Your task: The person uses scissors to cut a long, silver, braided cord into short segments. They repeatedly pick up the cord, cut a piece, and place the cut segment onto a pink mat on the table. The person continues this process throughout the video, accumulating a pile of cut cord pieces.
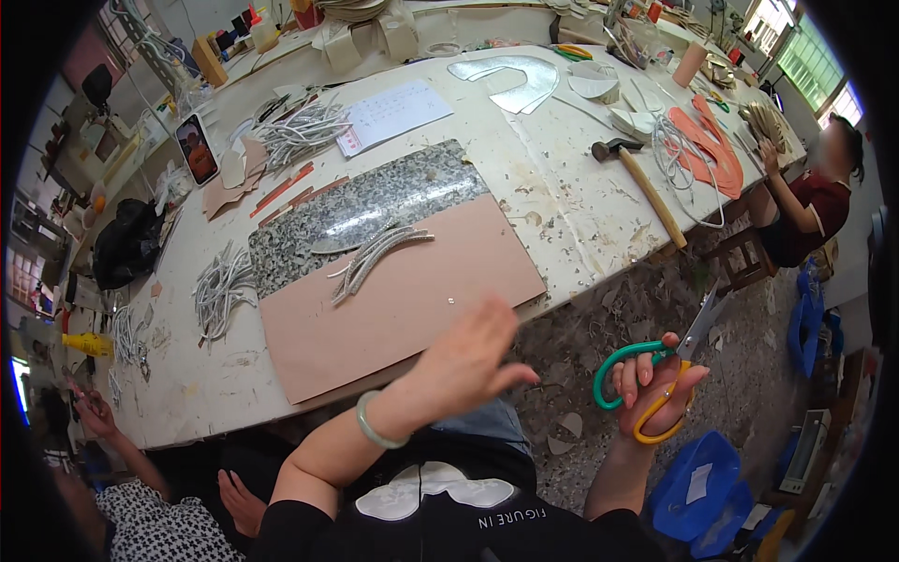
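My right hand (654,389) is out past the table's front edge, closed round a pair of scissors (688,348). One handle is green, the other yellow, and the blades point up and away, slightly parted. Slightly blurred, my left hand (476,354) hovers at the near edge of a pinkish-brown board (375,328), fingers stretched out and thumb apart, holding nothing visible. On that board lie a few short silvery braided strips (370,262), and a tiny pale bit (451,301) sits near my left fingers. Behind it shows a speckled stone slab (403,192).
Bundles of silvery strips (225,292) lie left of the board. A hammer (651,192) rests to the right, near orange-pink pieces (704,150). A phone (197,150) stands at the back left. Other people sit at both sides, and a blue container (698,487) is on the floor.
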{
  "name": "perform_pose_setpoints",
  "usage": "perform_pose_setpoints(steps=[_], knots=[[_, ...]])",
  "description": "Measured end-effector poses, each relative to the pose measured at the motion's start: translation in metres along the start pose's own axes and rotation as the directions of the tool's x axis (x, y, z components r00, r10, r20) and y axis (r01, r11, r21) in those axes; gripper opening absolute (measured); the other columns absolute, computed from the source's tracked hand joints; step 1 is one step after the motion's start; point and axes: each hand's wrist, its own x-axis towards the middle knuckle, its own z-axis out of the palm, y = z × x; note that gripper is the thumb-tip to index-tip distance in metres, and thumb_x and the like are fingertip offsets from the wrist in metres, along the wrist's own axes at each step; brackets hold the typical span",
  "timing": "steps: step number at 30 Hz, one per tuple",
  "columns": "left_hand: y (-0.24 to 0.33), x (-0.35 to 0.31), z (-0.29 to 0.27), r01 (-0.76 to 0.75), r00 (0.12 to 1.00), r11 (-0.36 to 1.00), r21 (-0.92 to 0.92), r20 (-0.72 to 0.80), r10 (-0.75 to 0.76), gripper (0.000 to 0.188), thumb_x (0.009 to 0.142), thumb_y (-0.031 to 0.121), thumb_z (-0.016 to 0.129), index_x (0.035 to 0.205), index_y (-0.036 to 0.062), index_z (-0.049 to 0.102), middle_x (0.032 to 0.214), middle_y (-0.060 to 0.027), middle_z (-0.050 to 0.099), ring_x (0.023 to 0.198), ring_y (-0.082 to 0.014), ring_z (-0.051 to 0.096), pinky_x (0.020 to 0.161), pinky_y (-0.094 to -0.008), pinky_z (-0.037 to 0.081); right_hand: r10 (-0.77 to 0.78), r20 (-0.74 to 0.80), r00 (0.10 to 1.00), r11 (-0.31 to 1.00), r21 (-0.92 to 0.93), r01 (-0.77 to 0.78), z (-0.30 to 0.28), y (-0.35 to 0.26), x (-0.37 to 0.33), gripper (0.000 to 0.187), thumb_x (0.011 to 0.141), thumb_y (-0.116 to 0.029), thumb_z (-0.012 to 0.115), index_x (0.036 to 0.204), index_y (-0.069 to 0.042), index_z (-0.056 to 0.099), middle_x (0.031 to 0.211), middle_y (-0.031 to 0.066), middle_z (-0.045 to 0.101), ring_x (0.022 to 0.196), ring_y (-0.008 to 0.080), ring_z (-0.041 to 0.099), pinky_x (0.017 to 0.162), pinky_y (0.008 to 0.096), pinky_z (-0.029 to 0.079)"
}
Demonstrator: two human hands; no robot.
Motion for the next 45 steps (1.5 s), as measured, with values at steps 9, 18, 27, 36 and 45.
perform_pose_setpoints(steps=[9, 18, 27, 36, 45], knots=[[0.010, -0.020, -0.002, -0.005, 0.997, 0.977, 0.213, -0.078, 0.022, 0.063, 0.081, 0.032, 0.069, 0.121, -0.0124, 0.048, 0.130, -0.0287, 0.045, 0.126, -0.0445, 0.039, 0.106, -0.0462, 0.033, -0.022, -0.014, 1.000, 1.000, -0.017, 0.021, -0.003, -0.004, -0.002, 0.062, 0.091, -0.062, 0.037, 0.126, -0.012, 0.046, 0.076, 0.0061, 0.058, 0.050, 0.0153, 0.051, 0.057, 0.0292, 0.041], [-0.028, -0.025, -0.005, 0.164, 0.955, 0.933, 0.320, -0.288, -0.069, 0.051, 0.082, 0.024, 0.067, 0.118, -0.0095, 0.052, 0.124, -0.0239, 0.051, 0.123, -0.0384, 0.043, 0.103, -0.0440, 0.035, 0.003, -0.014, 1.000, 1.000, 0.018, -0.002, 0.004, 0.004, 0.002, 0.063, 0.091, -0.061, 0.039, 0.126, -0.009, 0.045, 0.074, 0.0084, 0.058, 0.048, 0.0161, 0.049, 0.053, 0.0295, 0.039], [-0.033, -0.025, -0.015, 0.168, 0.930, 0.928, 0.333, -0.365, -0.038, 0.052, 0.082, 0.031, 0.065, 0.114, -0.0079, 0.055, 0.122, -0.0161, 0.050, 0.118, -0.0317, 0.043, 0.098, -0.0411, 0.037, 0.039, -0.052, 0.998, 0.999, 0.018, -0.038, 0.007, 0.025, 0.003, 0.059, 0.093, -0.058, 0.037, 0.124, -0.009, 0.045, 0.069, 0.0074, 0.055, 0.043, 0.0167, 0.046, 0.049, 0.0292, 0.036], [-0.035, -0.028, -0.008, 0.092, 0.928, 0.960, 0.266, -0.373, 0.015, 0.046, 0.081, 0.030, 0.065, 0.112, -0.0030, 0.058, 0.117, -0.0110, 0.053, 0.114, -0.0314, 0.044, 0.095, -0.0411, 0.039, 0.082, 0.003, 0.997, 0.996, 0.030, -0.082, 0.014, 0.027, 0.004, 0.061, 0.091, -0.061, 0.039, 0.125, -0.010, 0.046, 0.072, 0.0073, 0.056, 0.047, 0.0168, 0.048, 0.052, 0.0291, 0.039], [-0.035, -0.028, -0.009, 0.091, 0.894, 0.984, 0.150, -0.447, -0.015, 0.040, 0.071, 0.023, 0.075, 0.102, -0.0002, 0.065, 0.105, -0.0080, 0.060, 0.110, -0.0311, 0.049, 0.091, -0.0407, 0.042, 0.104, 0.096, 0.990, 0.992, 0.066, -0.110, 0.021, 0.024, 0.001, 0.060, 0.093, -0.059, 0.036, 0.128, -0.011, 0.046, 0.075, 0.0069, 0.057, 0.048, 0.0160, 0.049, 0.056, 0.0305, 0.038]])
